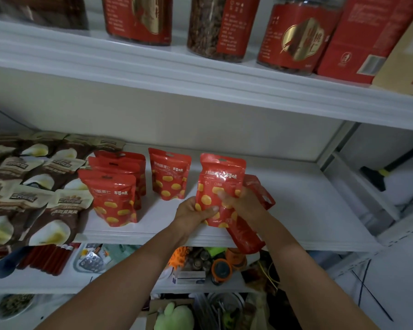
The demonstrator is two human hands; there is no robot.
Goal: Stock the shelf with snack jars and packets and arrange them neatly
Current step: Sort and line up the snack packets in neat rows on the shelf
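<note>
Both hands hold a red snack packet (221, 177) with yellow spots upright at the front of the white middle shelf (308, 206). My left hand (193, 214) grips its lower left edge, thumb across the front. My right hand (242, 202) grips its right side and also holds more red packets (246, 234) behind it, one hanging below the shelf edge. A lone red packet (169, 177) stands further back. A stack of red packets (116, 198) stands to the left. Red-labelled snack jars (296, 34) line the top shelf.
Brown and cream packets (29, 194) overlap in rows at the left of the middle shelf. The lower shelf holds red sticks (48, 259), a blister pack and small jars (221, 270). A red box (362, 39) stands at the top right. A broom (379, 175) lies beyond the shelf frame.
</note>
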